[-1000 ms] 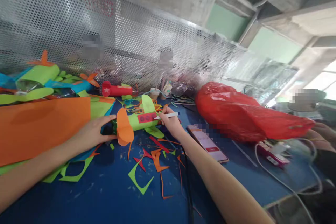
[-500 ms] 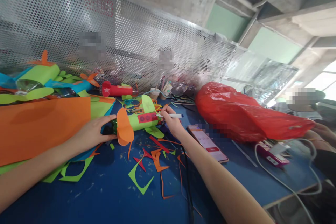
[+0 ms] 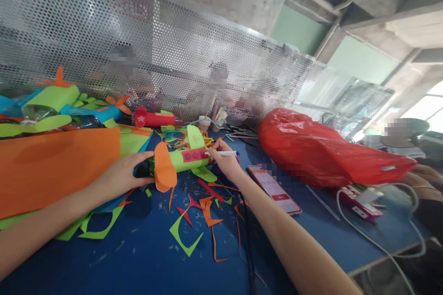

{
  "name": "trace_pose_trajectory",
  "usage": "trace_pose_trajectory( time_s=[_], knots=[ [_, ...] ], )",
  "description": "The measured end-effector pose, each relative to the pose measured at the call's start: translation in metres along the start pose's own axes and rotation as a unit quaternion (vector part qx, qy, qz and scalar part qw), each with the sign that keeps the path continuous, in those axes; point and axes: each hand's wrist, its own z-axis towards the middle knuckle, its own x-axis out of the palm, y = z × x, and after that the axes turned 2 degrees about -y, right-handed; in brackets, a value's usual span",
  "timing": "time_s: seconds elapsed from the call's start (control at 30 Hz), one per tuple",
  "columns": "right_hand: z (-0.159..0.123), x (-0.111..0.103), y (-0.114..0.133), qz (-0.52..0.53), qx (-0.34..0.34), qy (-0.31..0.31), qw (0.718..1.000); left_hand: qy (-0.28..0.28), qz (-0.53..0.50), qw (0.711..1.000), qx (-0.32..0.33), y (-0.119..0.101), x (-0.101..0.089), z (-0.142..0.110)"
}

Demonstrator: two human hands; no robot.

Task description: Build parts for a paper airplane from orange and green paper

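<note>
A toy plane (image 3: 176,162) made from a bottle wrapped in lime-green paper lies on the blue table (image 3: 138,262). It has orange rounded pieces on its left end, green wings and a red strip (image 3: 194,155) with dark round marks. My left hand (image 3: 133,168) grips the dark green bottle end, thumb below and fingers above. Pinched in my right hand (image 3: 223,156) is a white marker (image 3: 227,153) with a dark blue end. Its tip is at the right part of the red strip; I cannot tell whether it touches.
Orange paper sheets (image 3: 62,166) and other paper planes (image 3: 55,97) lie at left. A red bottle craft (image 3: 155,118), cups of pens (image 3: 218,117) and scraps (image 3: 187,235) surround the work. At right are a phone (image 3: 275,189), a red plastic bag (image 3: 311,147), a cable and another person.
The marker has shifted slightly back and forth at the red strip, and its tilt has varied a little. My left hand and the plane stay in place.
</note>
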Motion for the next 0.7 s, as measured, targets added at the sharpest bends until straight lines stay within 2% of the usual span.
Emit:
trace_pose_trajectory(
  time_s=[0.7],
  knots=[
    [-0.0013,0.0018,0.0016,0.002,0.006,0.001,1.000,0.004,0.014,1.000,0.011,0.0026,0.0004,0.0000]
  ],
)
